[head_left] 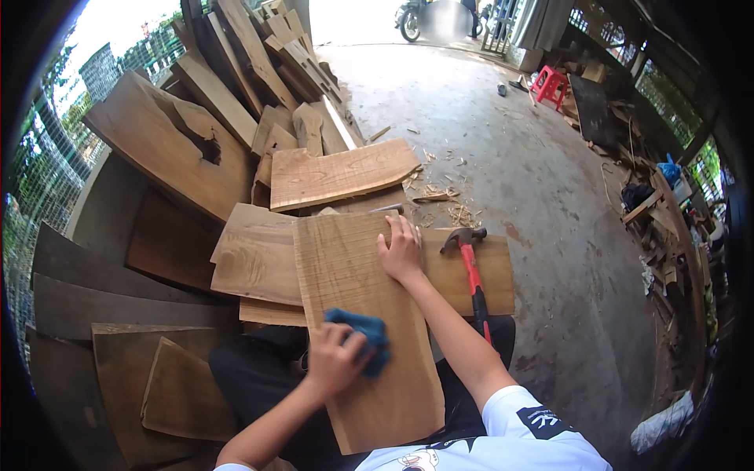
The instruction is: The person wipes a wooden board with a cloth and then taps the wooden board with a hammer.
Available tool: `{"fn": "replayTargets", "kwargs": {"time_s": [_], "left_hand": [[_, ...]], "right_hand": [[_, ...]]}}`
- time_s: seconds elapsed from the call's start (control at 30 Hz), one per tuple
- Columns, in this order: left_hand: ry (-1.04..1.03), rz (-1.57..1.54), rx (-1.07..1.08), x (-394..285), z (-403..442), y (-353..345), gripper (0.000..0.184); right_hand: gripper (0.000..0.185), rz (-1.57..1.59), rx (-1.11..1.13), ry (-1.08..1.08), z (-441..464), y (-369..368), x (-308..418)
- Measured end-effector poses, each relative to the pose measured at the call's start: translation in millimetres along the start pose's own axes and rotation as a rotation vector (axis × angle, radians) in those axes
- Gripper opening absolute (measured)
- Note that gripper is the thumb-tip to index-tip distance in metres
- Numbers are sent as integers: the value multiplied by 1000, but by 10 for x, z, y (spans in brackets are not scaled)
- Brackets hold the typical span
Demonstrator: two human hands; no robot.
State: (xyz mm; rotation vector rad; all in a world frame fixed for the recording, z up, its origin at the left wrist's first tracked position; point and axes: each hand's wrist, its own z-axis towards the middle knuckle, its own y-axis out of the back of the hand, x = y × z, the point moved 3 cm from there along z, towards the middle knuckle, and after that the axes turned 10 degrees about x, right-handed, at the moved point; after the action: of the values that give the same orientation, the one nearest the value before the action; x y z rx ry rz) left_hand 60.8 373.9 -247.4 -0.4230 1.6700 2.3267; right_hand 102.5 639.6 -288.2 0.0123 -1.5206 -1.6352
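**Wooden board (369, 267) with blue cloth (373, 330), under two bare hands**

Board: one, long, light brown, with fine cross lines. It slants from the dark-trousered lap (255, 377) up over other boards, far end leaning slightly left.

Cloth: one, bunched, lying on the board's face toward its left edge. It is directly under the left hand (338, 357) and shows beyond the fingers and along their right side.

Left hand: palm down, fingers bent and closed on the cloth, slightly blurred. The forearm comes in from the lower left and angles up to the right.

Right hand (402, 250): open, palm down at the board's far right corner — fingers a little apart, pointing to the far edge. The forearm slants up and left from the white sleeve (506, 408), crossing the board's right edge.

Adjacent: one claw hammer (473, 275), red and black handle, lying on a lower board (499, 271) right of the right hand — head away from the person. Pale boards (255, 255) lie at left; a further board (338, 173) lies beyond the far end, wood shavings (463, 213) on the floor (550, 235) beside it.
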Motion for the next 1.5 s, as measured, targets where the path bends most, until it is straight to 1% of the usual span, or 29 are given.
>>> {"fn": "replayTargets", "kwargs": {"time_s": [0.07,0.13,0.23,0.3,0.37,0.4,0.5,0.57,0.63,0.73,0.77,0.8,0.9,1.0,1.03,1.1,1.17,1.23,1.27,1.33,1.4,1.47,1.5], "left_hand": [[197,36,-144,378,180,184,25],[273,77,-167,329,226,217,24],[163,-29,-33,-144,-51,-17,28],[19,-32,63,-496,-355,-118,30],[-42,-28,77,-551,-498,-55,29],[-8,-5,74,-462,-512,-25,32],[233,106,-49,6,-369,128,34],[357,113,-128,66,-285,167,34],[303,88,-54,-157,-390,68,39],[146,25,44,-546,-760,-86,43],[106,18,85,-619,-828,-88,44],[70,19,72,-576,-852,-53,43],[136,47,-40,-318,-754,72,39],[362,59,-146,-46,-654,93,38],[363,79,-133,-107,-647,109,38],[286,62,-58,-332,-738,108,39],[153,5,28,-530,-919,48,43],[57,-7,70,-572,-1047,91,40],[43,14,58,-484,-1055,126,39],[125,40,11,-280,-1038,214,38],[303,73,-72,-100,-950,318,34],[354,-10,-123,-36,-977,285,34],[279,-21,-119,-77,-1061,195,36]], "right_hand": [[48,2,-6,-5,3,3,-12],[48,8,-9,1,9,-27,-7],[51,12,4,5,23,-60,-47],[50,28,17,0,22,-57,-56],[50,17,20,-1,16,-41,-41],[50,14,20,-6,15,-29,-35],[50,17,26,-6,22,-50,-49],[50,20,22,-13,10,-44,-37],[50,12,16,-9,26,-28,-23],[50,10,16,-10,13,-30,-39],[50,9,17,-12,9,-24,-28],[50,8,20,-15,11,-19,-24],[50,8,7,-5,17,-49,-44],[50,12,5,-11,13,-47,-46],[50,15,3,-14,2,-48,-51],[51,15,16,-18,18,-54,-50],[52,13,17,-17,22,-60,-42],[52,2,22,-19,20,-52,-47],[52,-6,24,-23,19,-50,-38],[53,-12,27,-33,-15,-50,-46],[53,-8,23,-19,11,-60,-47],[52,-4,20,-18,3,-70,-45],[52,-8,22,-16,12,-69,-55]]}}
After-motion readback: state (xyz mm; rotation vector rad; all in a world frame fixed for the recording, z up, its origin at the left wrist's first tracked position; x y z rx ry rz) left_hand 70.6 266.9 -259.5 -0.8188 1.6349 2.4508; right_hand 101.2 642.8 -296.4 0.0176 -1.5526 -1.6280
